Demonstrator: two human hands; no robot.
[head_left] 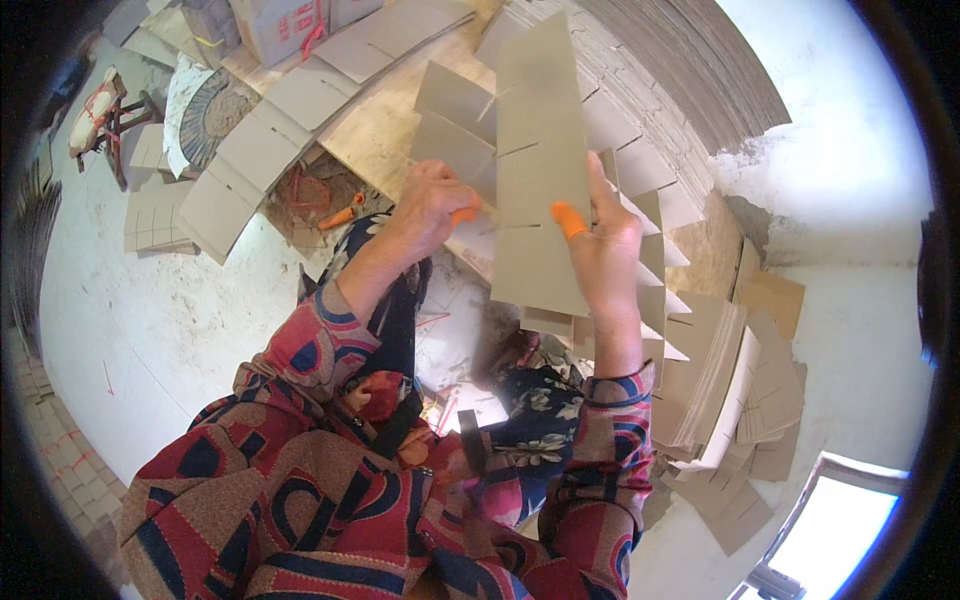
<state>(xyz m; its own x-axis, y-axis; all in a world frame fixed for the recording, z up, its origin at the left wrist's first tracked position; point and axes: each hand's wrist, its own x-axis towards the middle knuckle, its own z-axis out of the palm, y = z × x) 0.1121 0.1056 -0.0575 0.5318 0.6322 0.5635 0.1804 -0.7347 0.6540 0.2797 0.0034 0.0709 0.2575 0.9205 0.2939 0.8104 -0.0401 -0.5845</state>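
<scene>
My right hand (606, 250) grips a long grey cardboard strip (540, 130) by its right edge, with an orange cover on the thumb, which presses on its face. The strip stands tilted upward and has short slots cut across it. Left of it, my left hand (432, 207) is closed, its thumb also in an orange cover. It is next to cardboard divider pieces (452, 145) that are partly behind the strip; whether its fingers pinch one of them is hidden. More cardboard points (650, 270) jut out behind my right hand, seemingly crossed pieces.
Slotted cardboard sheets (265, 140) lie in a row on the left. Tall cardboard stacks (700, 60) stand at the far right, with more sheets (700, 370) below them. A wooden stool (112, 125) stands far left. An orange-handled tool (340, 215) lies near my left forearm.
</scene>
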